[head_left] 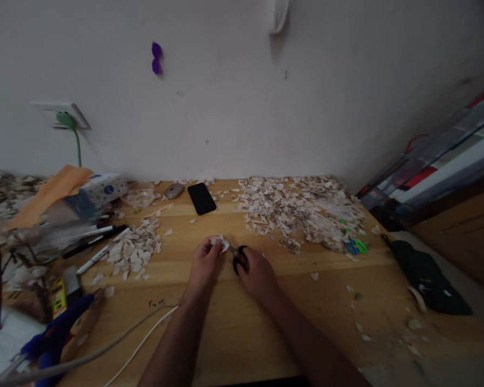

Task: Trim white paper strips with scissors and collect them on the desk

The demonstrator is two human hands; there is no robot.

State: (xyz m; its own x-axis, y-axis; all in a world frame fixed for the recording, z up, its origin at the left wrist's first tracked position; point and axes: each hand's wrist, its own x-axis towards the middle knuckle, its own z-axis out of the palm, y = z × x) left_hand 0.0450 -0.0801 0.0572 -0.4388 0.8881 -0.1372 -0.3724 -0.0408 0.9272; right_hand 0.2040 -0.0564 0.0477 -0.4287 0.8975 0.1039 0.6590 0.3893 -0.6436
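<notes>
Near the middle of the wooden table (234,301), my left hand (206,257) pinches a small pale flake (224,244) that looks like dried petal or bark. My right hand (258,270) is closed around the black handles of a pair of scissors (240,259). The scissor blades point left and reach the flake's edge; whether they are cutting into it I cannot tell. Beyond my right hand spreads a large heap of similar pale flakes (282,207). To the left of my hands lies a smaller pile of flakes (135,247).
A black phone (201,198) lies near the wall. Blue-and-green-handled scissors (355,246) rest by the large heap. At left are a blue glue gun (60,328) with its cord, markers (92,260), a tissue box (104,189) and orange paper (52,196). A dark green bag (427,277) is at the right.
</notes>
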